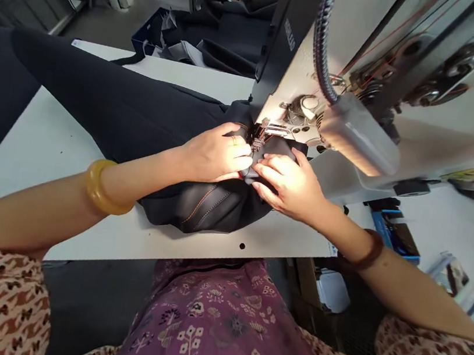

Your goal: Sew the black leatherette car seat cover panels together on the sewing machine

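A black, leather-like sewn cover with orange and grey stitch lines lies bunched under the sewing machine's needle and presser foot. Just left of the foot, my left hand has its fingers curled closed on the cover. On the other side, my right hand grips the same cover, fingertips pressed on it close to the left fingers. What lies beneath the fingers is hidden. A long dark fabric part trails away to the left across the white table.
The sewing machine head with red thread fills the upper right, its lamp arm close above my right hand. Behind the table, a blue bin holds dark pieces. A blue box sits at the right.
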Demonstrator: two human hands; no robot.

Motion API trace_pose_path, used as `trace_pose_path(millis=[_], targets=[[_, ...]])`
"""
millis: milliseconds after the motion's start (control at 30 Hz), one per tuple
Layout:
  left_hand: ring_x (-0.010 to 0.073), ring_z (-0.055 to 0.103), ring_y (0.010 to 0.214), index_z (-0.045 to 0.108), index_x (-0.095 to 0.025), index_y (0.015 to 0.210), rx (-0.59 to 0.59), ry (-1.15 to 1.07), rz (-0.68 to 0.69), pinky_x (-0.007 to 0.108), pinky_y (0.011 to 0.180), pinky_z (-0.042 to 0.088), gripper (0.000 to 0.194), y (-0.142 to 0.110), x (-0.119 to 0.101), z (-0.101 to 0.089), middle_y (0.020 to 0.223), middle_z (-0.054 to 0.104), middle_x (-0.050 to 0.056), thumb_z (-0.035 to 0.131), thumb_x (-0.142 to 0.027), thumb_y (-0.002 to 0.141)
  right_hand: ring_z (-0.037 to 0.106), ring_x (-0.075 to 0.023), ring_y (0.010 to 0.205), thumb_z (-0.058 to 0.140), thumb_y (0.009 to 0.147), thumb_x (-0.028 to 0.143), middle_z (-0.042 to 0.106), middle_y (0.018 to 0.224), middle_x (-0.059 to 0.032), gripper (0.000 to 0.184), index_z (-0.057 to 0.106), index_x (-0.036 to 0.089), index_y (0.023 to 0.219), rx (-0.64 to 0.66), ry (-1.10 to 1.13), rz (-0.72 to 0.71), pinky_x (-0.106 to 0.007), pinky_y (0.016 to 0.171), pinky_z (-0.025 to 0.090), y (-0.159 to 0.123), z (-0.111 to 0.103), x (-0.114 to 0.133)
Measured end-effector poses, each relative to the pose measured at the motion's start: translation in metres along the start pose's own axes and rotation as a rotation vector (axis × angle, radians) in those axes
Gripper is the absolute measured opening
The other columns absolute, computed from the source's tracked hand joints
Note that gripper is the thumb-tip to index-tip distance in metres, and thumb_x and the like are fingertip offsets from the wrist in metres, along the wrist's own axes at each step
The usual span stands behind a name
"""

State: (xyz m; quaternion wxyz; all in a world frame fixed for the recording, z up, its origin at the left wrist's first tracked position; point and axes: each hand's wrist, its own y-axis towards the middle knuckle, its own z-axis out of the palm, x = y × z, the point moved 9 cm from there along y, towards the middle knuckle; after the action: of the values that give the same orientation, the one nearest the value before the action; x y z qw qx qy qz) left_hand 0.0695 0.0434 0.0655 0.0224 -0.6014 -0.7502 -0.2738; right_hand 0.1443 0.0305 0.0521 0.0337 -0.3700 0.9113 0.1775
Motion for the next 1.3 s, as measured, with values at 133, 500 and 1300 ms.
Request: trace_pose_path(millis=[133, 500, 1300], targets=[[0.0178, 0.058, 0.070, 0.064, -0.018, 0.086, -0.009, 0.091, -0.053, 0.035, 0.069, 0.044, 0.023, -0.005, 0.000, 0.013, 0.075, 0.063, 0.003, 0.048, -0.033, 0.089, 0.055, -0.0191, 0.109, 0.034, 0.097, 0.028, 0.067, 0.104, -0.0045, 0.027, 0.057, 0.017, 0.106, -0.038, -0.117, -0.029, -0.042, 0.091, 0.031, -0.003, -0.003, 0.012], [0.0144, 0.056, 0.063, 0.064, -0.015, 0.091, -0.132, 0.241, -0.146, 0.031, 0.065, 0.042, 0.027, -0.009, -0.011, 0.002, 0.070, 0.061, 0.002, 0.041, -0.028, 0.093, 0.056, -0.0204, 0.112, 0.034, 0.097, 0.025, 0.068, 0.105, -0.0044, 0.028, 0.060, 0.020, 0.104, 0.023, -0.034, 0.027, -0.038, 0.088, 0.039, 0.005, 0.001, -0.002], [0.0233, 0.063, 0.086, 0.066, -0.015, 0.103, -0.044, -0.007, -0.358, 0.041, 0.082, 0.048, 0.028, -0.009, 0.001, 0.016, 0.096, 0.068, 0.013, 0.051, -0.034, 0.089, 0.061, -0.0204, 0.095, 0.031, 0.097, 0.032, 0.066, 0.107, -0.0072, 0.037, 0.064, 0.017, 0.095, 0.119, 0.058, 0.063, -0.034, 0.072, 0.042, 0.013, 0.009, -0.022]])
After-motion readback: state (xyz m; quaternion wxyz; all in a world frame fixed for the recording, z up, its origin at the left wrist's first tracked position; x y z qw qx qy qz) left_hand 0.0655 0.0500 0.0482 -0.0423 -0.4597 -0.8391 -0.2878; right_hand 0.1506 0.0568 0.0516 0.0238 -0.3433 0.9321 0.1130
